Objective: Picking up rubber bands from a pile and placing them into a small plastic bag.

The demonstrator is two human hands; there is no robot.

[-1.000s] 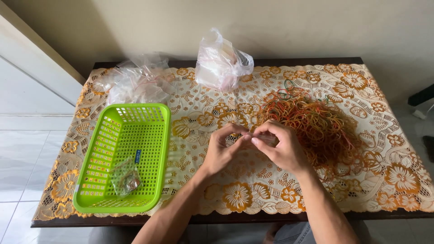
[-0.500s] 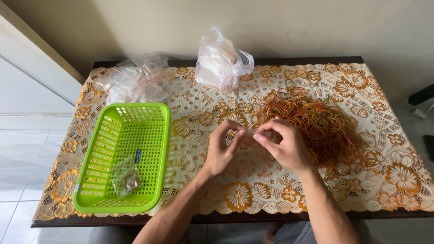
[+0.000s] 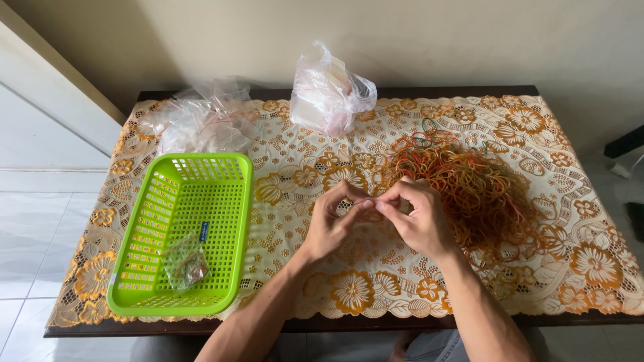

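Two bare hands are meeting over the middle of the lace tablecloth in the head view. The left hand and the right hand are pinching their fingertips together, narrow and curled, around something small between them; whether it is a rubber band or a little bag is too hidden to tell.

Just beyond and outward of the right hand, the pile of rubber bands is spreading loose on the cloth in orange, red, yellow and a few green loops, its near edge almost touching the right knuckles.

Well to the outer side of the left hand, a green plastic basket is sitting on the cloth, holding one small clear bag filled with rubber bands, lying in its near half.

Beyond the basket, a heap of empty clear zip bags is lying crumpled. Straight ahead of both hands, a knotted plastic bag of pale contents is standing near the far edge of the wooden table.
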